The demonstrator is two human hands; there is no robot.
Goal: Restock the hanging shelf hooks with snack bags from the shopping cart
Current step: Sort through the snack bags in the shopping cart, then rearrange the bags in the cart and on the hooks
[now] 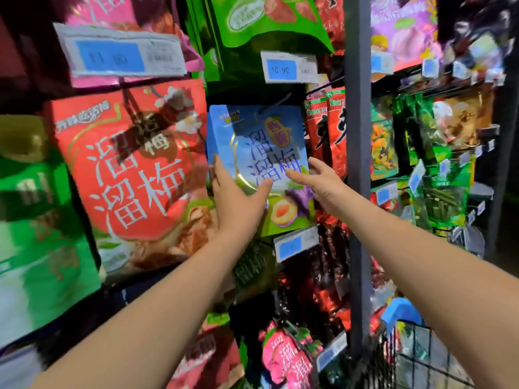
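A blue snack bag (252, 136) with a plum picture hangs at the middle of the rack, its top at a dark hook (273, 103). My left hand (237, 197) lies against its lower left part, fingers straight and thumb spread across the front. My right hand (314, 176) touches its right edge with straight fingers. The shopping cart (421, 357), black wire with a blue handle, shows at the bottom right.
A large red bag (134, 169) hangs left of the blue one, green bags (36, 220) further left. Red packs (325, 127) hang to the right beside a grey upright post (358, 164). Price tags (289, 70) stick out above and below. Pink bags (286, 357) hang low.
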